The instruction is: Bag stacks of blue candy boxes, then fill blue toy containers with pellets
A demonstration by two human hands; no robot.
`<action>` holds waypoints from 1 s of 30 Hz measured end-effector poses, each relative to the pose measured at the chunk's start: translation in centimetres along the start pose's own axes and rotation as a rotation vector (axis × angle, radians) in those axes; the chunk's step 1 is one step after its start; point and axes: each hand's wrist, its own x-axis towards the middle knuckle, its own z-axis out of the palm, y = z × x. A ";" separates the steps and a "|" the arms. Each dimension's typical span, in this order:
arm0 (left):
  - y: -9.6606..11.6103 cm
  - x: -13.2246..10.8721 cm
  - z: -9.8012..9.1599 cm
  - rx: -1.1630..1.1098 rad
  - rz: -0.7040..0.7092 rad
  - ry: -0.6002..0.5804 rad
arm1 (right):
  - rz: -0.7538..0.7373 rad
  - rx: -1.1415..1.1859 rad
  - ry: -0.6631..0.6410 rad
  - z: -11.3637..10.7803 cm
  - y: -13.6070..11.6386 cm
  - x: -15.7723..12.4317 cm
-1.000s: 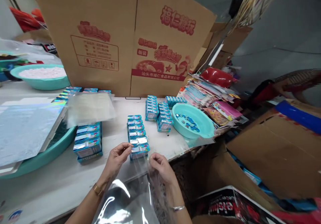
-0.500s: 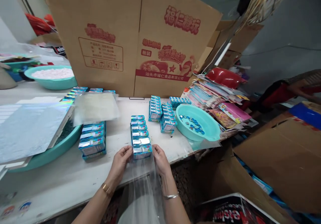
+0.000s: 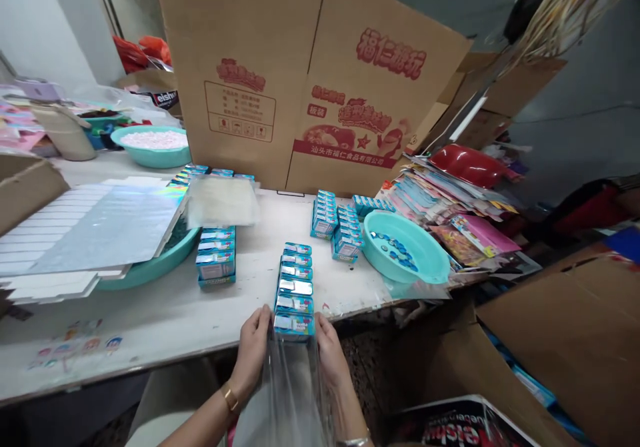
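The clear bag (image 3: 295,393) hangs at the near end of the blue box row (image 3: 295,287), left hand (image 3: 254,343) and right hand (image 3: 331,350) pinching its mouth edges. It looks light, limp and slippery, best gripped there; the boxes seem stiff but crushable. Behind the row, a carton (image 3: 370,87) reads 福仁糖玩, 板装 and 汕头市福仁食品有限公司; right of the row, low down, a black box (image 3: 450,417) shows "eishu".
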 end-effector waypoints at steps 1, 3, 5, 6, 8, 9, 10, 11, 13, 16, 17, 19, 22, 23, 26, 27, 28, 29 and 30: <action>-0.1 -0.8 -0.2 -0.021 -0.015 -0.009 | -0.003 0.011 0.003 -0.1 0.1 -0.8; -0.2 -1.8 -0.7 -0.081 -0.052 -0.028 | -0.025 0.011 -0.001 -0.1 0.1 -2.0; -0.1 -2.4 -1.4 -0.153 -0.088 -0.083 | -0.070 -0.006 0.007 -0.1 0.3 -2.5; -0.1 -2.6 -1.8 -0.174 -0.099 -0.126 | -0.089 -0.013 0.018 -0.1 0.5 -2.5; 0.1 -2.7 -2.7 -0.155 -0.108 -0.223 | -0.114 -0.018 0.055 0.0 1.2 -2.4; 0.1 -2.8 -3.1 -0.117 -0.104 -0.272 | -0.123 -0.019 0.077 0.0 1.6 -2.3; 0.2 -2.8 -3.5 -0.071 -0.098 -0.314 | -0.129 -0.022 0.096 0.0 1.9 -2.2; 0.2 -2.8 -3.7 -0.029 -0.089 -0.347 | -0.139 -0.027 0.112 0.0 2.2 -2.1; 0.2 -2.8 -4.0 0.044 -0.059 -0.385 | -0.163 -0.040 0.128 0.1 2.5 -1.8; 0.2 -3.1 -3.7 0.184 0.069 -0.322 | -0.204 -0.036 0.122 0.4 2.4 -1.7; 0.3 -3.2 -3.6 0.248 0.131 -0.281 | -0.216 -0.031 0.119 0.5 2.3 -1.8; 0.5 -3.4 -3.3 0.383 0.257 -0.202 | -0.231 -0.028 0.121 0.6 2.1 -2.0; 0.8 -3.3 -3.1 0.511 0.357 -0.138 | -0.244 -0.094 0.130 0.6 2.0 -2.2; 0.8 -3.1 -3.1 0.532 0.365 -0.131 | -0.264 -0.140 0.136 0.5 1.9 -2.2; 0.9 -2.4 -3.1 0.546 0.356 -0.125 | -0.356 -0.304 0.157 0.1 1.2 -1.7; 1.0 -2.2 -3.1 0.545 0.354 -0.122 | -0.374 -0.337 0.155 0.0 0.9 -1.4; 1.0 -2.2 -3.1 0.546 0.353 -0.118 | -0.379 -0.353 0.147 -0.1 0.6 -1.0; 1.0 -2.2 -3.1 0.553 0.352 -0.114 | -0.372 -0.357 0.134 -0.2 0.4 -0.7; 1.1 -2.3 -3.1 0.571 0.347 -0.114 | -0.362 -0.353 0.122 -0.4 0.2 -0.4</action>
